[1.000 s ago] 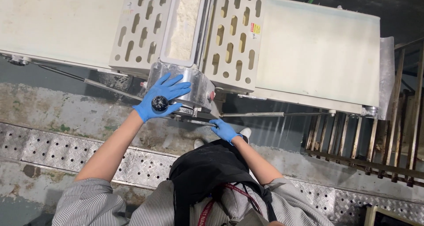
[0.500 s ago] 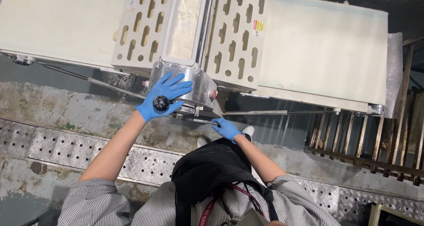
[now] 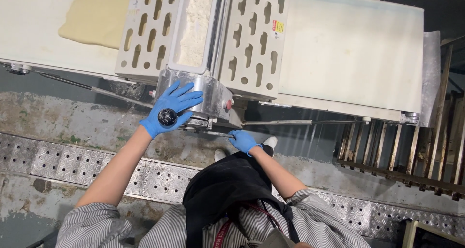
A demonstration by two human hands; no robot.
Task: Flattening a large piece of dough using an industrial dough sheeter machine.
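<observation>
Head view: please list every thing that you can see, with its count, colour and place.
dough sheet: one, pale yellow, on the belt at top left
belt: one, off-white, running left and right of the rollers
flour tray: one, white flour, centre of the machine
perforated guards: two, cream, either side of the tray
round knob: one, black, at the left hand
thin lever: one, metal, under the housing
left hand: blue glove, spread over the housing
right hand: blue glove, fingers on the lever

Dough sheet (image 3: 97, 13) on belt (image 3: 34, 30), left of rollers (image 3: 203, 30)
</observation>
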